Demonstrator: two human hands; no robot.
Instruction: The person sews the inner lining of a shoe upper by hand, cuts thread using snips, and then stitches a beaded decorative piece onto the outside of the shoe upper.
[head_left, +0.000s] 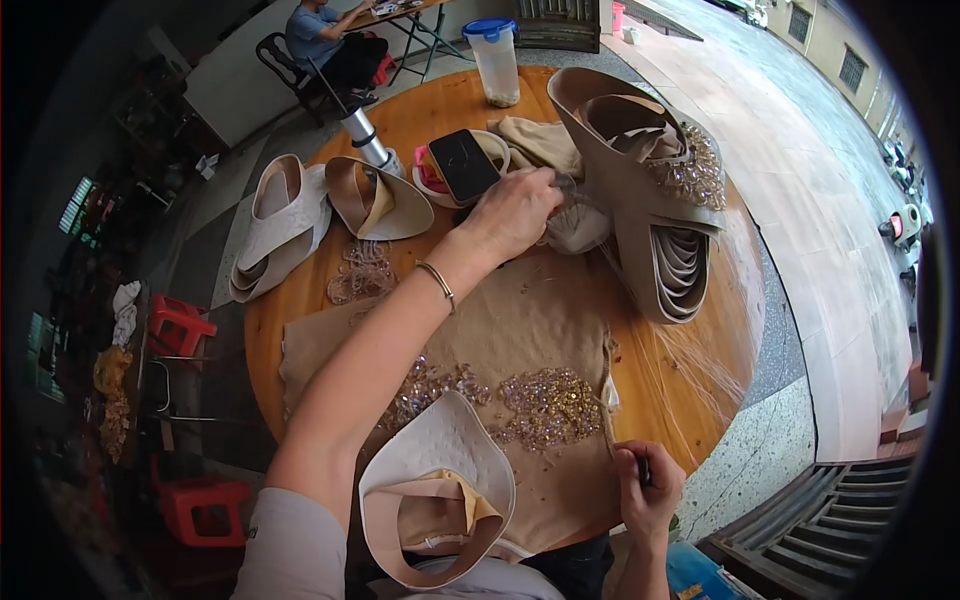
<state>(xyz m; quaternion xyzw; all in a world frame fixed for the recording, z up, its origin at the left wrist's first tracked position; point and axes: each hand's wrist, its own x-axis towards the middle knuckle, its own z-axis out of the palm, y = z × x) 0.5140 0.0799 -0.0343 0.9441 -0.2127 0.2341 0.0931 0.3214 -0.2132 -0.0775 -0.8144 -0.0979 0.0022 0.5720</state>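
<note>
Curved piece (440, 438) at desk's (268, 358) near edge, dark tool (644, 469) in closed right hand (652, 497), bag (580, 226) at left hand (512, 214), grip unclear.

Two red plastic stools (205, 512) stand left, one clear blue-lidded plastic jar (497, 72) and one black rectangular phone (464, 168) far, two shiny bead heaps (550, 405) near.

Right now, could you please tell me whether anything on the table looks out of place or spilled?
Pale threads look untidy, straggling loose across the right side of the wooden table beside the stacked shoe uppers. The beads, mostly heaped on the brown cloth, don't look spilled.
</note>
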